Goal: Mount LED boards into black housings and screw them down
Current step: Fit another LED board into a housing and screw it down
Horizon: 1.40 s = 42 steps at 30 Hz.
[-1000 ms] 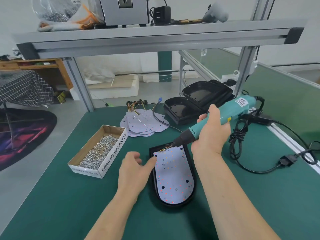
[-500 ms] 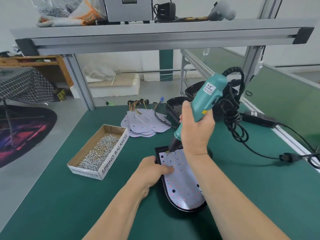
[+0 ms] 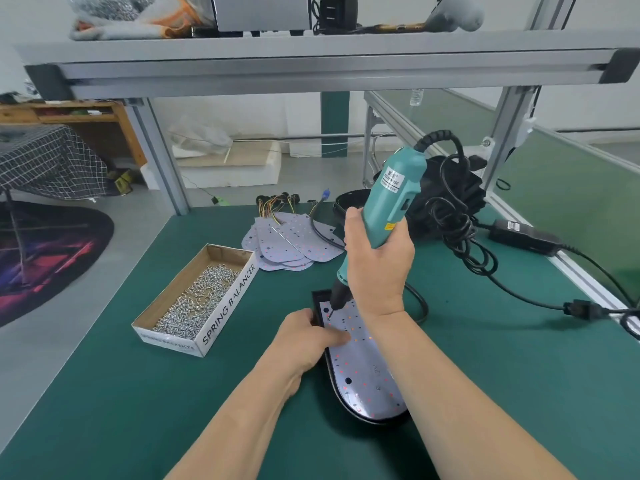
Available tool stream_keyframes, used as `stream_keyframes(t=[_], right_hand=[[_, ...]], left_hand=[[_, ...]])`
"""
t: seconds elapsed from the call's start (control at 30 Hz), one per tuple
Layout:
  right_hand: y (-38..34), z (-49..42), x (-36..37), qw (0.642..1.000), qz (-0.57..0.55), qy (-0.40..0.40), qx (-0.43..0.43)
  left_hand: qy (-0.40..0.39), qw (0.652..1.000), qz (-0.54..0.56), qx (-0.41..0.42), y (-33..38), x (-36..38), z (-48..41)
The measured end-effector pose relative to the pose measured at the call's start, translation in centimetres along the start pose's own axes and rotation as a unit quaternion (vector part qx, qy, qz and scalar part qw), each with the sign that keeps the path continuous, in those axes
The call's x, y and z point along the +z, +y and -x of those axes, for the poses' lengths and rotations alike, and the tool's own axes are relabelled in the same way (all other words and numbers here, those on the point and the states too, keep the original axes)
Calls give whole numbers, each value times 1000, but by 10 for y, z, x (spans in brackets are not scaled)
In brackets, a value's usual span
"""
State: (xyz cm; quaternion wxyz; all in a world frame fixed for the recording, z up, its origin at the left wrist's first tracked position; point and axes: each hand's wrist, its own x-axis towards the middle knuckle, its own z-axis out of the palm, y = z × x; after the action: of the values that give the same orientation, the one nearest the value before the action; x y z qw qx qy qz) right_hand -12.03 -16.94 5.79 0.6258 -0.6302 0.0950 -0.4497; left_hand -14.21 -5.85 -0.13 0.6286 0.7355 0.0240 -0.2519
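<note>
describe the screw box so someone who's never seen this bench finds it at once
Start at the green workbench. On its left part, just left of the left hand, lies a shallow open cardboard box. It alone holds small silver screws and has SPRING BALANCER printed on its side, unlike the pale LED boards stacked behind it.

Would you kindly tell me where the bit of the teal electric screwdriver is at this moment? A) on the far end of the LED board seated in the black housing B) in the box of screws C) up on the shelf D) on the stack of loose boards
A: the right hand holds the electric screwdriver nearly upright, bit on the LED board, while the left hand grips the black housing.
</note>
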Motion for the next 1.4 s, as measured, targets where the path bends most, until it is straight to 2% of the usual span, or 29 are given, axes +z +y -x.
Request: stream_keyframes(t=[0.2, 0.5, 1.0, 1.27, 1.4], right_hand=[[2, -1, 4, 999, 17, -19, -43], [5, -1, 4, 997, 14, -37, -63], [4, 8, 16, 995, 45, -75, -47], [-1, 0, -5, 997, 12, -64, -34], [-10, 5, -10, 996, 24, -60, -68]], left_hand=[[-2, 1000, 11, 2, -2, 1, 0], [-3, 1000, 5, 1, -3, -1, -1], [13, 1000, 16, 19, -8, 1, -1], [1, 1000, 7, 1, -2, 0, -5], [2, 1000, 11, 2, -1, 0, -8]])
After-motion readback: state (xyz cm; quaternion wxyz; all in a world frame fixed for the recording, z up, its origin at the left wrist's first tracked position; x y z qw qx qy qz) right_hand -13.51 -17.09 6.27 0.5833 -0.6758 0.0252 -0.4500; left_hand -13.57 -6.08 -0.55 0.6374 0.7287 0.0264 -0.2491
